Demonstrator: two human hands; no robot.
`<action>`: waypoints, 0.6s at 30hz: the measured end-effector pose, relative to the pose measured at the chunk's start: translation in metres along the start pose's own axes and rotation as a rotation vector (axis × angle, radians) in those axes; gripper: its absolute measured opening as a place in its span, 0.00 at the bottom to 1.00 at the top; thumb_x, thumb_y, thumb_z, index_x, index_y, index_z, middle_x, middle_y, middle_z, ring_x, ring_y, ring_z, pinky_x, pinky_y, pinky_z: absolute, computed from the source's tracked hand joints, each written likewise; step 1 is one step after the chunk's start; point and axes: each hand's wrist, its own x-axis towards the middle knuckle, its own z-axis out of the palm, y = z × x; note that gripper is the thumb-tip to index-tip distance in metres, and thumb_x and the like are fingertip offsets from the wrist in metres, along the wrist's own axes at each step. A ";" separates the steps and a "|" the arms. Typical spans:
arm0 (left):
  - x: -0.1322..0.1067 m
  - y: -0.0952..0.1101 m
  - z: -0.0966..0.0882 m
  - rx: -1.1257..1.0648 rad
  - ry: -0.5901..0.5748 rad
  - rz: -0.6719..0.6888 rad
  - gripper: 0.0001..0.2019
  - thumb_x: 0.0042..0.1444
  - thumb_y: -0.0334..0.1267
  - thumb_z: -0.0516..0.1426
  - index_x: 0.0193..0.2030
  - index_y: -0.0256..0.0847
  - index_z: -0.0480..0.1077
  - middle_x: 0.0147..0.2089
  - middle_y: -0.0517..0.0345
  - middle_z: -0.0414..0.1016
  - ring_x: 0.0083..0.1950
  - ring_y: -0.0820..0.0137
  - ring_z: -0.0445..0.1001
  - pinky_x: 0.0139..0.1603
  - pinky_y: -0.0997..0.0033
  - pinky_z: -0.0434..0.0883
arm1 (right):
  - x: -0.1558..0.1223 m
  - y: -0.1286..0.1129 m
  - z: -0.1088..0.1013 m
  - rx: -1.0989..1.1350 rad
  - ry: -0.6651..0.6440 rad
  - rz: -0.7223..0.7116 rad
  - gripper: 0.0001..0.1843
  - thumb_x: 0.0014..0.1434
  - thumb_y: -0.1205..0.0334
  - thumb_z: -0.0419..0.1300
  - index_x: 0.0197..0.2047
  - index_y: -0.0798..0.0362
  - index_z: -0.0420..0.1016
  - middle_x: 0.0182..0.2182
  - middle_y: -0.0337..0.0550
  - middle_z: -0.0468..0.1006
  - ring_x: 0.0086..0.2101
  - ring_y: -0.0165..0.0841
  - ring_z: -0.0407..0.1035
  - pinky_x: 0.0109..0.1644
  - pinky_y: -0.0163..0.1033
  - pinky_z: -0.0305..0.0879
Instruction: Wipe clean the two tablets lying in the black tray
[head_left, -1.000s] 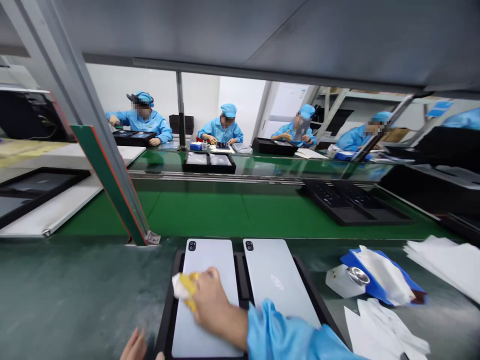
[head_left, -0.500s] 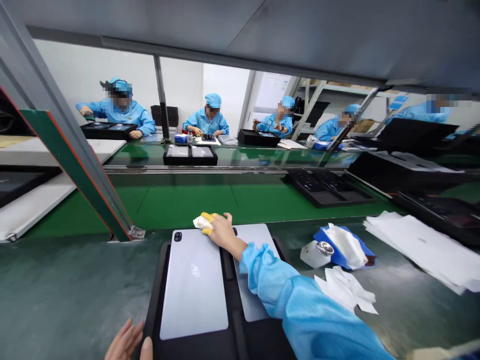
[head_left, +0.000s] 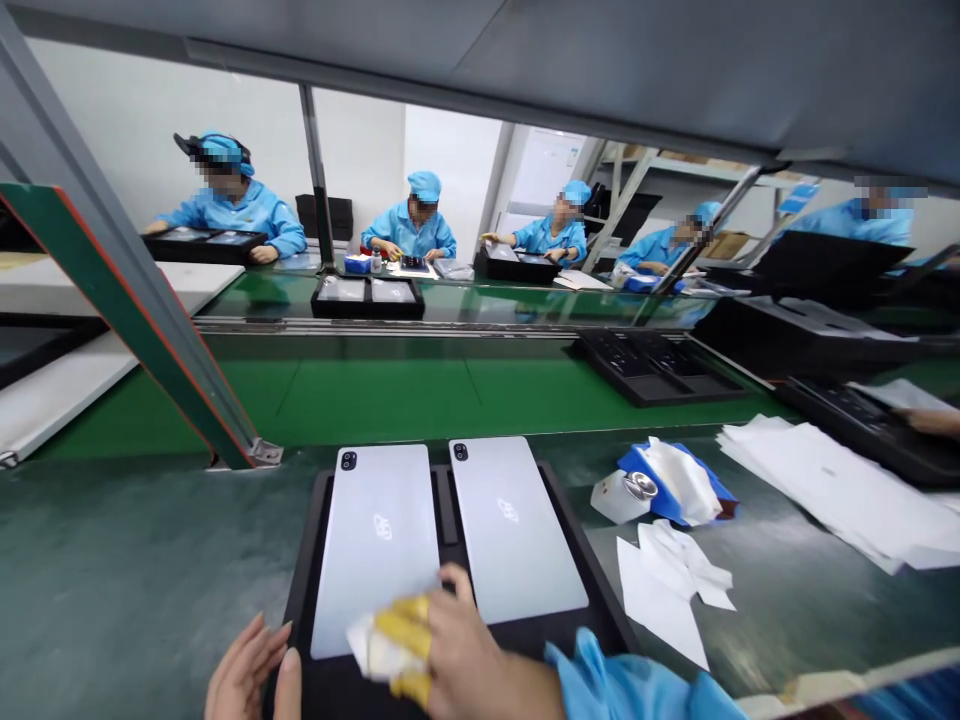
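The bench carries a black tray with two white tablets lying face down side by side, the left tablet and the right tablet. The right hand, fingers in yellow cots, is closed on a white cloth at the left tablet's near edge. The left hand rests open-fingered against the tray's near left corner (partly out of frame). Loose wipes lie right of the tray.
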 end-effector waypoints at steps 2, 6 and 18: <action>-0.002 0.006 -0.001 0.015 -0.011 -0.017 0.26 0.50 0.52 0.67 0.51 0.38 0.72 0.59 0.44 0.74 0.48 0.62 0.80 0.48 0.64 0.81 | 0.049 0.007 -0.022 0.015 0.045 0.137 0.30 0.65 0.48 0.64 0.68 0.39 0.64 0.55 0.44 0.78 0.51 0.42 0.71 0.65 0.56 0.43; -0.002 0.011 -0.005 0.013 -0.022 -0.036 0.25 0.52 0.53 0.66 0.51 0.39 0.72 0.59 0.44 0.74 0.49 0.61 0.80 0.49 0.62 0.80 | 0.146 0.026 -0.046 -0.122 -0.020 0.340 0.25 0.67 0.56 0.62 0.65 0.49 0.69 0.55 0.52 0.77 0.55 0.45 0.68 0.65 0.55 0.44; -0.002 0.009 -0.005 -0.018 0.003 -0.069 0.25 0.52 0.54 0.66 0.50 0.39 0.71 0.54 0.45 0.77 0.47 0.63 0.81 0.46 0.65 0.80 | 0.030 -0.042 0.035 0.244 -0.200 0.064 0.22 0.56 0.51 0.68 0.55 0.41 0.76 0.52 0.45 0.80 0.45 0.45 0.73 0.65 0.66 0.47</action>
